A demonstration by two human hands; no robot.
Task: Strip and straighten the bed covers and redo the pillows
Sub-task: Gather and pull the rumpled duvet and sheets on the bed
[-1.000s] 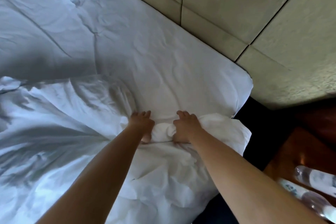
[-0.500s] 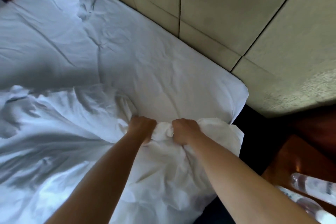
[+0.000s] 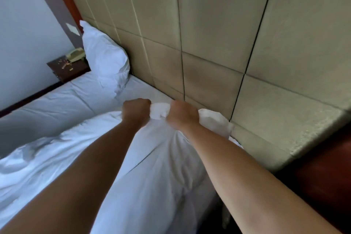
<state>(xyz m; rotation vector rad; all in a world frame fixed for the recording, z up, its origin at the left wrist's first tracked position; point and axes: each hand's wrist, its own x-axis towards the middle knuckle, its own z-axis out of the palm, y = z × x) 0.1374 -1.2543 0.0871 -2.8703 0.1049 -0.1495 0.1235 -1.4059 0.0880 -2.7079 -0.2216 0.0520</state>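
Note:
A white duvet [image 3: 155, 173] is bunched at its top edge and lifted off the bed. My left hand [image 3: 135, 112] and my right hand [image 3: 179, 114] grip that edge side by side, fists closed, with a fold of cloth showing between them. The duvet hangs down from my hands and spreads left over the mattress. The white fitted sheet [image 3: 62, 100] lies bare further left. One white pillow [image 3: 105, 59] leans upright against the headboard at the far left corner of the bed.
A beige padded headboard [image 3: 209, 43] fills the wall straight ahead. A dark wooden nightstand [image 3: 66, 68] with a phone [image 3: 76, 55] stands beyond the pillow. Dark wooden furniture [image 3: 322, 173] stands at my right.
Both hands closed into fists on the duvet's edge and lifted it up toward the headboard. My view rose from the mattress to the headboard, pillow and far nightstand.

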